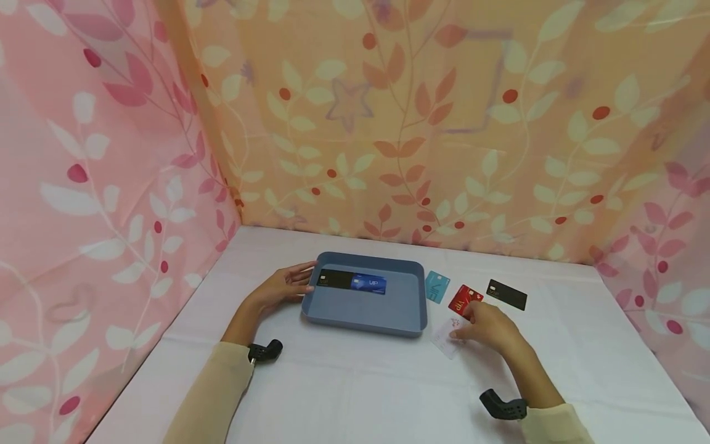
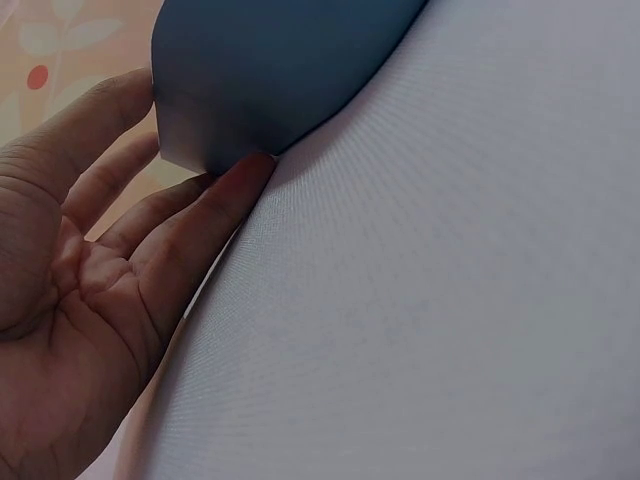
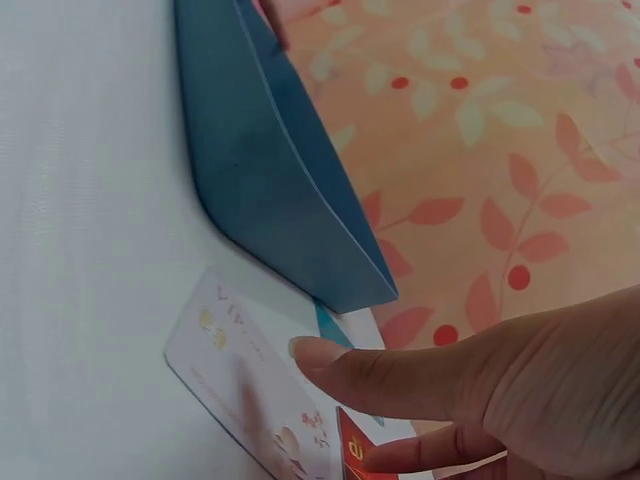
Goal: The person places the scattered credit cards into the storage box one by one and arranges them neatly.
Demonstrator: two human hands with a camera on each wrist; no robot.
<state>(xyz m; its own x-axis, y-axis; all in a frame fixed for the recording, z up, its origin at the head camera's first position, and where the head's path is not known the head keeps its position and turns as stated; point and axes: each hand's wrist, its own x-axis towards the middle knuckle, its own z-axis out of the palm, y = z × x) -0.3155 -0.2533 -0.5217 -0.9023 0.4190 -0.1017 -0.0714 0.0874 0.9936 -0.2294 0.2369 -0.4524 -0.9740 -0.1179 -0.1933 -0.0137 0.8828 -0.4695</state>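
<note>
My left hand (image 1: 280,288) rests against the left end of a blue-grey tray (image 1: 366,316), its extended fingers touching the outer wall in the left wrist view. Inside the tray, a black card (image 1: 335,279) and a blue VIP card (image 1: 369,283) lie end to end. To the tray's right, my right hand (image 1: 490,327) is over a red VIP card (image 1: 461,298) and a white card (image 3: 235,375). The thumb is held apart from the other fingers above the white card. One fingertip overlaps the red card; contact is unclear.
A teal card (image 1: 437,287) lies close to the tray's right wall. Farther right is another black card (image 1: 507,295). Everything stands on a white-covered table (image 1: 344,382), with patterned cloth (image 1: 355,123) hanging behind and at both sides.
</note>
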